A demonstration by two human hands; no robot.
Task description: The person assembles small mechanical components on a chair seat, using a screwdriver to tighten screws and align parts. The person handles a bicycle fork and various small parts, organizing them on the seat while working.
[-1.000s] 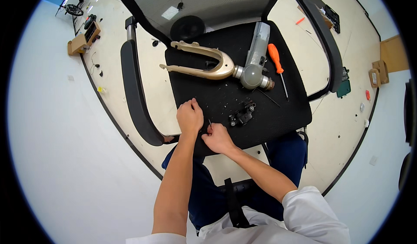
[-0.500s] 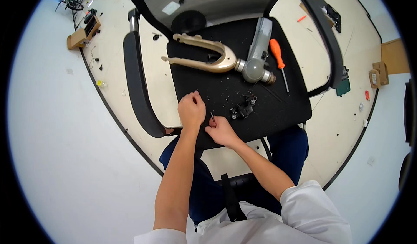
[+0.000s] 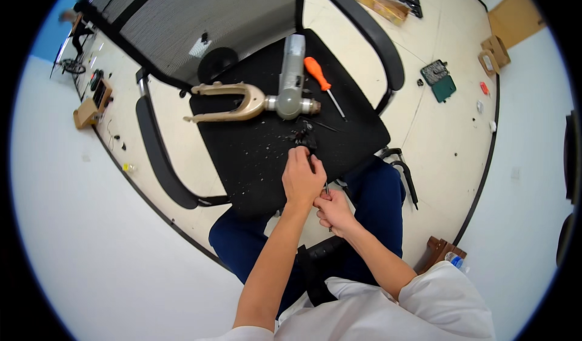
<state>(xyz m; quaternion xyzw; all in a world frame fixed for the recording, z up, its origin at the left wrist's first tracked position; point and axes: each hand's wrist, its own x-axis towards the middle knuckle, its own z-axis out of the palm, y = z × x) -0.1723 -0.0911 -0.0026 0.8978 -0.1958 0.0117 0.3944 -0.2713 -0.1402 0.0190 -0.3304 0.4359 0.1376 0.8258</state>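
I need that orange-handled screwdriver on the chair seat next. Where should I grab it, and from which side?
Take the orange-handled screwdriver by its thick orange handle, probably from the right: the metal shaft points toward the seat's front, the grey tool body lies close on its left, and the right side is bare black seat.

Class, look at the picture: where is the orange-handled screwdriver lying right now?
The screwdriver lies on the black chair seat toward its far right side, just right of the grey tool and beyond both hands.
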